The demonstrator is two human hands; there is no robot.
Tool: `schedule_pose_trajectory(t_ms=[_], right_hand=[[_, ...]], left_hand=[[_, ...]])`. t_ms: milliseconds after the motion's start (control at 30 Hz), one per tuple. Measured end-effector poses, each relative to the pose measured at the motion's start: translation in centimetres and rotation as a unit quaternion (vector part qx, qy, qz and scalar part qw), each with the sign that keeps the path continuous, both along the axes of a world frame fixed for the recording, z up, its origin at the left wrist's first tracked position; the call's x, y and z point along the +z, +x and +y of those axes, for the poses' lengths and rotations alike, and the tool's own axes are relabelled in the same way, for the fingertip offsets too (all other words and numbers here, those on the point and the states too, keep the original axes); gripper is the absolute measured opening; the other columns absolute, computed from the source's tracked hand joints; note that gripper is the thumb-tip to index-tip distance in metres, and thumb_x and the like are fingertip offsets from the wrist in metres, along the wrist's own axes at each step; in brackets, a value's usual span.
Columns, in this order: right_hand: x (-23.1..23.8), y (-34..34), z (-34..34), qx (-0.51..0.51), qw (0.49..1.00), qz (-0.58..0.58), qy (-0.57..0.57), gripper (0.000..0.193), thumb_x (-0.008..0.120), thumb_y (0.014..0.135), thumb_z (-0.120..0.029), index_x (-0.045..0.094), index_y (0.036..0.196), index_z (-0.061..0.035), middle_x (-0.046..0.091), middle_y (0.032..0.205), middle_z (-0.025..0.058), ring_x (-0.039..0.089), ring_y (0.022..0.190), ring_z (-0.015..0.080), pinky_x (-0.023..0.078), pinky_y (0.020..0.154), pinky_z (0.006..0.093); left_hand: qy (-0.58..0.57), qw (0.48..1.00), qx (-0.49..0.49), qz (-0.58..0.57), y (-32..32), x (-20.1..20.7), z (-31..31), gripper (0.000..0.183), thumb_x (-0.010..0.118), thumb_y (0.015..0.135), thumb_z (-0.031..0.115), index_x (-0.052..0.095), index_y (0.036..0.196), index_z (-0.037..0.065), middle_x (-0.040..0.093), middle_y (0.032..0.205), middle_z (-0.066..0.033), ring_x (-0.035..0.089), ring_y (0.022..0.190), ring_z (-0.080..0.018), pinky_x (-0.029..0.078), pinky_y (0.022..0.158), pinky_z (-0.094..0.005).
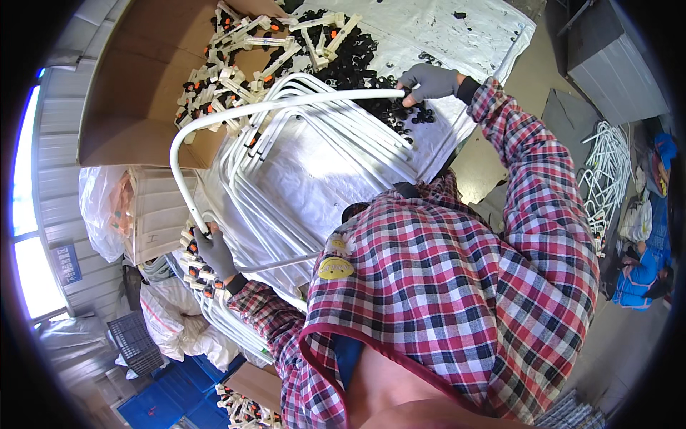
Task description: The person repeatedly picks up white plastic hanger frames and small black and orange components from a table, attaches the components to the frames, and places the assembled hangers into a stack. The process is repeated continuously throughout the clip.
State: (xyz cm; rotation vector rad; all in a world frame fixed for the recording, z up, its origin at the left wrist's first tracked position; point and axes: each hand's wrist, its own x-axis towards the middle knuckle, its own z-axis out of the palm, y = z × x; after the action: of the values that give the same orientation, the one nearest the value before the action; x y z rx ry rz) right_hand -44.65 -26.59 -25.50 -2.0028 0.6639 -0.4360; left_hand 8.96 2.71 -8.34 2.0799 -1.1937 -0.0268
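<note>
A white tube bent into a wide U (264,107) is held up across the table, one end in each hand. My left hand (216,254), in a grey glove with bare fingertips, is closed around the tube's near left end. My right hand (431,84), gloved the same way, pinches the far right end, where something small and dark shows at the fingertips; I cannot make out what. Beneath the tube lies a stack of similar white bent tubes (336,136). Small black plastic parts (350,61) are heaped just beyond, some close under my right hand.
A large open cardboard box (136,79) stands at the left, beside piled cream plastic pieces with orange bits (229,86). White sheeting (443,32) covers the table. More white tubes (606,161) lie at the far right, near a person in blue (639,275).
</note>
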Motion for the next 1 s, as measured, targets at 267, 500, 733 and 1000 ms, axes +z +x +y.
schedule_pose_trajectory(t_ms=[267,500,733,1000], right_hand=[[4.5,-1.9,2.1,0.175,0.96,-0.027,0.216,0.031,0.077,0.084,-0.02,0.07,0.106,0.0011,0.07,0.083,0.0034,0.062,0.076,0.0089,0.05,0.072,0.0269],[6.4,-1.9,5.0,0.1,0.987,-0.015,0.121,0.035,0.077,0.081,-0.033,0.071,0.1,-0.0042,0.065,0.071,0.0047,0.058,0.066,0.0132,0.045,0.061,0.0316],[7.3,-1.1,4.8,0.102,0.994,-0.025,-0.013,0.037,0.075,0.084,-0.039,0.069,0.096,-0.005,0.065,0.072,0.0025,0.062,0.068,0.0134,0.046,0.063,0.0323],[10.6,6.0,2.0,-0.152,0.961,-0.025,-0.229,0.04,0.07,0.083,-0.045,0.065,0.09,-0.0062,0.057,0.064,0.0129,0.06,0.064,0.0338,0.043,0.063,0.0458]], left_hand=[[-0.028,0.998,-0.042,0.023,0.6,-1.1,-0.6,0.012,0.061,0.093,0.01,0.057,0.096,-0.001,0.054,0.08,-0.0023,0.048,0.073,-0.0121,0.042,0.069,-0.0255],[-0.019,0.999,-0.007,0.034,0.1,-1.3,-0.6,0.017,0.064,0.094,0.014,0.057,0.102,0.001,0.051,0.078,-0.0007,0.045,0.07,-0.0098,0.037,0.063,-0.0249],[0.025,0.998,-0.051,-0.021,-1.6,-0.9,-2.2,0.023,0.066,0.093,0.011,0.056,0.112,0.004,0.049,0.076,-0.0003,0.045,0.068,-0.0095,0.038,0.061,-0.0248],[0.074,0.97,-0.174,-0.15,-6.9,1.0,-9.2,0.043,0.072,0.089,0.022,0.052,0.123,0.004,0.05,0.068,-0.004,0.05,0.058,-0.0154,0.04,0.052,-0.0335]])
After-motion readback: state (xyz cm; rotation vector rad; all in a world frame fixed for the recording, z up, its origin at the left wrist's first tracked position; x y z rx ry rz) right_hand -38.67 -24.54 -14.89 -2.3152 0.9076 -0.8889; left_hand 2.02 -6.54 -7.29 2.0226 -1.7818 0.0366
